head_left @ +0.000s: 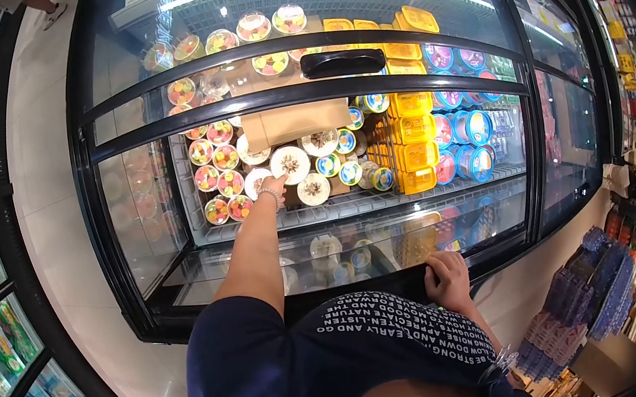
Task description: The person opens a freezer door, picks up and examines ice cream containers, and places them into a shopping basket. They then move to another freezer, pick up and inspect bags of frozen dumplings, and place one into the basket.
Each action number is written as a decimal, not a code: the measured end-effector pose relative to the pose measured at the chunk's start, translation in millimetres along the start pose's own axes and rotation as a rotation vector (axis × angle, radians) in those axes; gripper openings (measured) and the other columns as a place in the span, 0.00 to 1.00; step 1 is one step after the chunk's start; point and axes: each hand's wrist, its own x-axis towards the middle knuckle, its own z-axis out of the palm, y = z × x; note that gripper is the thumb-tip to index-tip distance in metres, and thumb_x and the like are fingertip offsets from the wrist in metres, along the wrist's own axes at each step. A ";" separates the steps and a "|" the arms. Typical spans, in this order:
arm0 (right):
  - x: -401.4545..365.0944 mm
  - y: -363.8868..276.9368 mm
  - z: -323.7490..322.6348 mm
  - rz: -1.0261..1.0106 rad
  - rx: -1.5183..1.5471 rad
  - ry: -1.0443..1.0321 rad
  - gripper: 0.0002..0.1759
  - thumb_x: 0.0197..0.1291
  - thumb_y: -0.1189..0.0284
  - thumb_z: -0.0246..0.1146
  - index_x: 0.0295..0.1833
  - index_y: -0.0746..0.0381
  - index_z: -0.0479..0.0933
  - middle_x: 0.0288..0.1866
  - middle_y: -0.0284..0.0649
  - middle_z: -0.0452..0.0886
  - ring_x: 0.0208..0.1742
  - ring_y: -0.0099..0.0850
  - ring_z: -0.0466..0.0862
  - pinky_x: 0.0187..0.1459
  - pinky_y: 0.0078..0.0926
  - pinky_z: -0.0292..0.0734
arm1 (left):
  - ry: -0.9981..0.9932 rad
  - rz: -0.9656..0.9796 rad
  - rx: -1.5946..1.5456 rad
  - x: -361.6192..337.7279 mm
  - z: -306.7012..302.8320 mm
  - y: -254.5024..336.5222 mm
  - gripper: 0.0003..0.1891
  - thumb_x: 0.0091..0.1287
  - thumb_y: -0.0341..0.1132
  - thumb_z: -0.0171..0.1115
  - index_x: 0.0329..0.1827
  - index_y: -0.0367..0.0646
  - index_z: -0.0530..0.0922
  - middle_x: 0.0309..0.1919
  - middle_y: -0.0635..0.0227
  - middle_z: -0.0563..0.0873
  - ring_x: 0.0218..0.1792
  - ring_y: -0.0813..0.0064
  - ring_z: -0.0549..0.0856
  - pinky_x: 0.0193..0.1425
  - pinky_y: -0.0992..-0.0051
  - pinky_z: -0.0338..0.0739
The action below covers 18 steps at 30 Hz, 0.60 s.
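Note:
My left hand (273,188), with a beaded bracelet at its wrist, reaches through the freezer's opening. Its fingers are closed at the near left edge of a round white tub (290,164) with dark bits on top; the fingertips are partly hidden. Similar white tubs (313,189) lie around it, and an open cardboard box (298,122) is just behind. My right hand (446,273) has its fingers curled over the black front rim (379,282) of the freezer.
Fruit-patterned cups (226,157) stand at the left, yellow tubs (414,130) and blue-and-pink tubs (471,128) at the right. A black handle (343,62) sits on the sliding glass. Stacked goods (573,305) are beyond the lower right corner. Someone's foot (54,14) shows top left.

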 end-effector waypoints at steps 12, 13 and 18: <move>-7.7 2.8 0.3 -0.031 0.009 0.044 0.08 0.41 0.78 0.61 0.31 0.62 0.74 0.32 0.40 0.78 0.35 0.37 0.78 0.41 0.33 0.70 | 0.173 0.298 0.077 -25.9 -15.8 -18.5 0.25 0.47 0.36 0.65 0.49 0.33 0.76 0.40 0.52 0.82 0.40 0.67 0.83 0.41 0.70 0.78; -8.9 4.0 1.5 -0.029 0.004 0.047 0.07 0.41 0.77 0.61 0.31 0.62 0.74 0.32 0.40 0.78 0.34 0.37 0.78 0.41 0.33 0.70 | 0.152 0.289 0.007 -52.9 -20.0 -14.3 0.27 0.46 0.35 0.65 0.50 0.30 0.74 0.39 0.53 0.82 0.39 0.65 0.83 0.38 0.69 0.79; -15.9 11.6 8.2 -0.088 0.025 0.129 0.06 0.43 0.75 0.60 0.31 0.62 0.74 0.29 0.39 0.78 0.33 0.39 0.78 0.38 0.34 0.70 | 0.003 0.237 0.143 -149.9 -48.5 21.6 0.29 0.46 0.31 0.66 0.50 0.23 0.68 0.36 0.49 0.81 0.31 0.61 0.84 0.29 0.67 0.82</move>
